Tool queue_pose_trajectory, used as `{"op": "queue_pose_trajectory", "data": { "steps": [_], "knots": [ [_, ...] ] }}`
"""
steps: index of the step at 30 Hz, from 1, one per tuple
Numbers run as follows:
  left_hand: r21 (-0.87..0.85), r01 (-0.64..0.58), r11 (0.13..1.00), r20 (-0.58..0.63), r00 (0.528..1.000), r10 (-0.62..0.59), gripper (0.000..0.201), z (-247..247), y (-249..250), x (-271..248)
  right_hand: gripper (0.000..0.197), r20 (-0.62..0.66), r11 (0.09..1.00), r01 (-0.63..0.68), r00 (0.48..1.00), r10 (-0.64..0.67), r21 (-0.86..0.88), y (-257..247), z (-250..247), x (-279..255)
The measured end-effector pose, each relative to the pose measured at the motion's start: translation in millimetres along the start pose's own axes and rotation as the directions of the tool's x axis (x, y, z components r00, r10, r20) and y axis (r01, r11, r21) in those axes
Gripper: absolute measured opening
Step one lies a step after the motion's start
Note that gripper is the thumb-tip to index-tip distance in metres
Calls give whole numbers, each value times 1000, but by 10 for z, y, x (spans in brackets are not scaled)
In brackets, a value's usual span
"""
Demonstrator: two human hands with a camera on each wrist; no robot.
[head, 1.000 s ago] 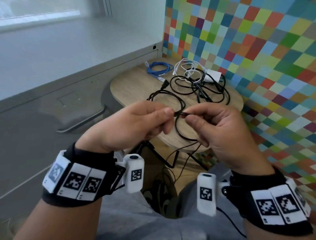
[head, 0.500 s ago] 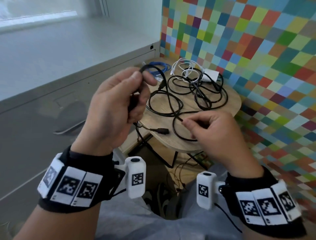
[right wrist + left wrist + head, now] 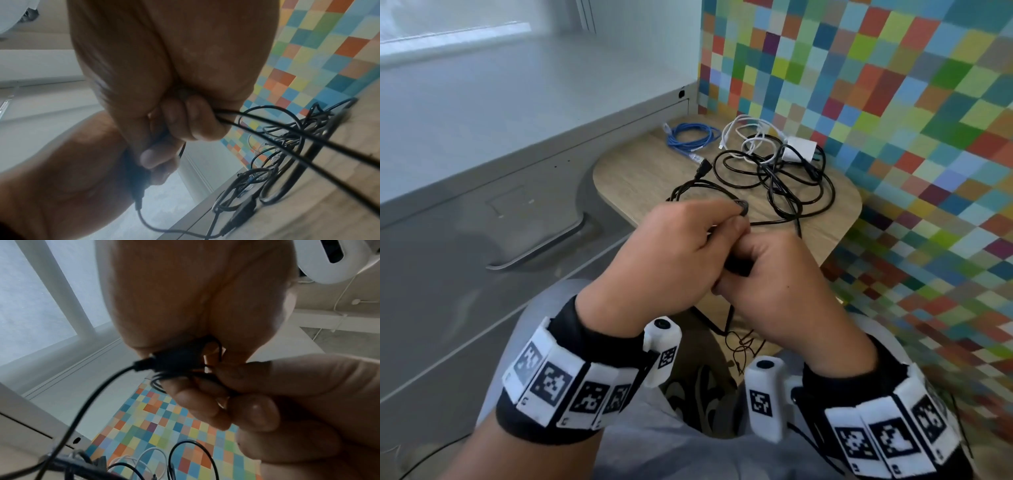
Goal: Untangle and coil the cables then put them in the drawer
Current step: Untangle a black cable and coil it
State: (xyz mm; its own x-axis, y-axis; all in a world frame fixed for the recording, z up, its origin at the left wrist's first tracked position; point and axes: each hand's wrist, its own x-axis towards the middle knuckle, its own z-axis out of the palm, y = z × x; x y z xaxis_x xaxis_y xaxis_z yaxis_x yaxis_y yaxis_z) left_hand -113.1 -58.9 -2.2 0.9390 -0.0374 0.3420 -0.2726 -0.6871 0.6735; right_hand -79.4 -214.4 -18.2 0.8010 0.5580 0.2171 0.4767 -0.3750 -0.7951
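Your left hand and right hand: knuckles up, touching, at the table's near edge; both curled, pinching the black cable.

The left hand, which had been lifted apart with the black cable looped over its fingers, came back down against the right hand. Both hands closed together on the cable in front of the table's near edge.
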Motion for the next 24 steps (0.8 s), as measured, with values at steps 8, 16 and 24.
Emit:
{"op": "queue_pose_trajectory", "data": {
  "steps": [8, 16, 24],
  "knots": [
    [-124, 258, 958, 381, 904, -194, 39, -230, -214, -4, 13, -158, 997, 10, 987, 2, 74, 20, -424, -21],
    [-937, 246, 249, 247, 969, -29, 28, -416, -272, -30, 16, -356, 999, -15, 934, 28, 39, 198, -523, 7],
    [-704, 8, 711, -106, 988, -116, 25, -59, 2, 15, 9, -142, 968, -106, 987, 75, -229, 162, -91, 23]
  ]
}}
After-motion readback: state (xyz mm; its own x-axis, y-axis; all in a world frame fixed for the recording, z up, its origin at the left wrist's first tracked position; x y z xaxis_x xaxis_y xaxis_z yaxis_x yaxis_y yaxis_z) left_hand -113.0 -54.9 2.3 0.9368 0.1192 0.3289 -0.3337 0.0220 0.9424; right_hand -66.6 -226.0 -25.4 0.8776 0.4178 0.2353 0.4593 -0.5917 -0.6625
